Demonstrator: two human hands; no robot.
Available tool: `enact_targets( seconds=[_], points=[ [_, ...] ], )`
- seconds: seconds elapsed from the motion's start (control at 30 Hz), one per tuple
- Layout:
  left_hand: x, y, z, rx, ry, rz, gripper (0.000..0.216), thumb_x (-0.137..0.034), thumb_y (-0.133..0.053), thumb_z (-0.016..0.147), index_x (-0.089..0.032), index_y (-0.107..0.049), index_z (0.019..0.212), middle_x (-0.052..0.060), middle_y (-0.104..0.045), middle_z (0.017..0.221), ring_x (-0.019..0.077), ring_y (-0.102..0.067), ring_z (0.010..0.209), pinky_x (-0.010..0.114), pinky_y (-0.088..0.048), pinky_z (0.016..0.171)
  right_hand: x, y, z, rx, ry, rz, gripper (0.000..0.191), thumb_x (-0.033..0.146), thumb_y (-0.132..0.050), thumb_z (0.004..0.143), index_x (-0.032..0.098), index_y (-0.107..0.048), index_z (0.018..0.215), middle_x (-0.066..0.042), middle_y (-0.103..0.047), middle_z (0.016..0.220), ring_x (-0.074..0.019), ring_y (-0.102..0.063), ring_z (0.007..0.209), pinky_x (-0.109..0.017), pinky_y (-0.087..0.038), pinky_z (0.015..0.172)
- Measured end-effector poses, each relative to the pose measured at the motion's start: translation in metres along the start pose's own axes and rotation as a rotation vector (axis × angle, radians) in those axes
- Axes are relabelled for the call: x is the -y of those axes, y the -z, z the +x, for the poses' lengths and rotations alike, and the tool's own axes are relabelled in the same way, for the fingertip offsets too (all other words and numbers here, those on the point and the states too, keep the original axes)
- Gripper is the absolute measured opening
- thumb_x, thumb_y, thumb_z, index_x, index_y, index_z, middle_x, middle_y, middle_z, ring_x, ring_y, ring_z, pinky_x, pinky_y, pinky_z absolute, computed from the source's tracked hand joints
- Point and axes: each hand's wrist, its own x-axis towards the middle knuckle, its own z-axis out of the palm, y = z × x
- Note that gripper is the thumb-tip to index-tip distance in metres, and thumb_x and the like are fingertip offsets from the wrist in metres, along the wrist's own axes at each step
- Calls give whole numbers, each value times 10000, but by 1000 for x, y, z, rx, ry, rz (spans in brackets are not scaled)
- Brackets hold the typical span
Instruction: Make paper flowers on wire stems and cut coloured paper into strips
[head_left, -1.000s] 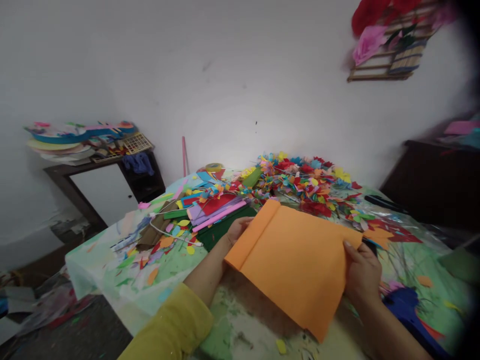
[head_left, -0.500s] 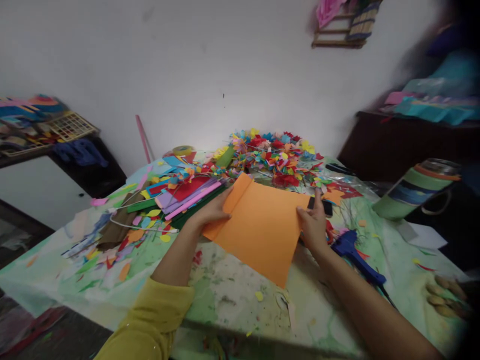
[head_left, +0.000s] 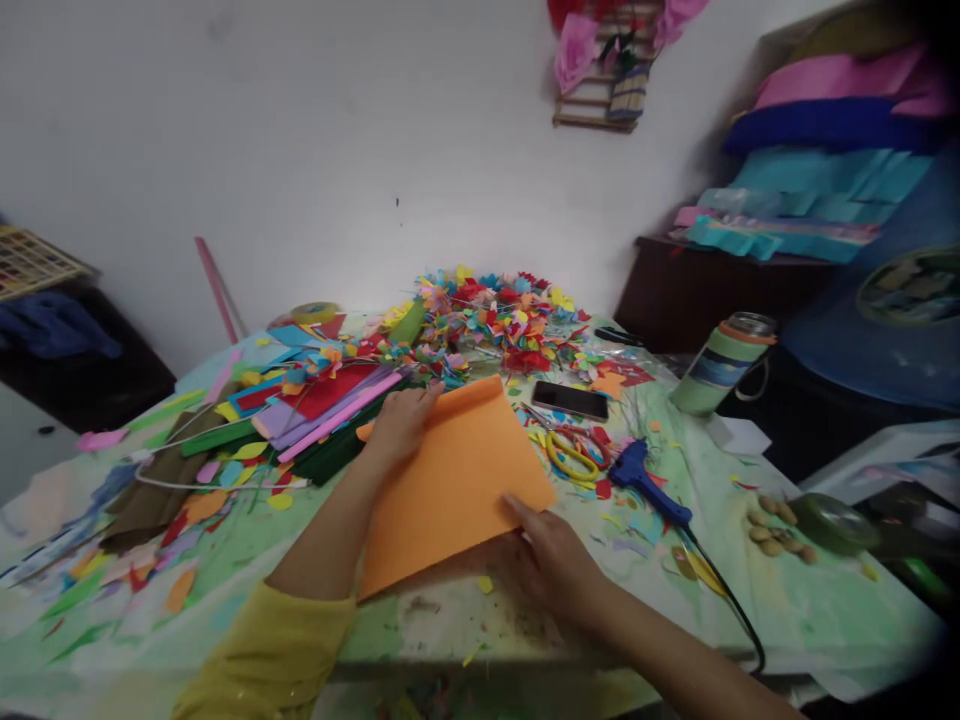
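Between my hands is a sheet of orange paper (head_left: 454, 490), tilted over the front of the table, with a folded strip along its far edge. My left hand (head_left: 403, 428) grips the sheet at its far left, near the fold. At the near right edge my right hand (head_left: 551, 560) pinches the paper, thumb on top and fingers underneath. Just right of the sheet lie yellow-handled scissors (head_left: 574, 458) and red-handled scissors (head_left: 592, 440). A blue hot glue gun (head_left: 649, 485) rests farther right, its cord trailing to the front edge.
Coloured paper sheets (head_left: 330, 405) and scraps cover the left side. A heap of paper flowers (head_left: 502, 315) stands at the back. A phone (head_left: 570, 400) lies behind the scissors. On the right are a green flask (head_left: 724, 362) and a tape roll (head_left: 836, 522).
The orange sheet has turned, and my right hand has moved from its far right side to its near right edge. The view has swung right, uncovering the phone and scissors.
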Motion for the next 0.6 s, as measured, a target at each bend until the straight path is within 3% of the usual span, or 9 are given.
enact_targets(
  seconds=[0.17,0.3,0.47,0.6],
  points=[
    [-12,-11,0,-60,16,-13,671,8,-386,763,-238,-393,1387,116,-575,1204,254,-484,1148,436,-320,952,-5,-4,-8,116,-84,-91,211,145,-490,826,190,-672,923,-36,-672,682,-151,-590,601,-239,-381,550],
    [-14,-18,0,-73,44,-40,581,-59,-443,798,-226,-443,1354,128,-505,1336,277,-414,1251,477,-279,1020,-7,-4,-3,121,3,-138,191,71,-506,781,192,-622,688,-6,-593,613,-132,-519,597,-248,-326,560],
    [-27,6,-21,-49,23,-208,528,-239,-582,814,-161,-474,1325,160,-481,1353,306,-410,1264,474,-322,1033,-3,2,2,-6,105,-173,199,69,-537,796,185,-618,657,-52,-594,740,-179,-500,767,-305,-369,705],
    [-54,34,-70,131,-208,-461,443,-441,-520,881,-187,-535,1243,117,-565,1259,245,-501,1184,398,-380,1018,-10,29,4,-83,163,-193,107,135,-581,821,194,-671,818,-102,-617,1030,-236,-515,971,-393,-404,829]
  ],
)
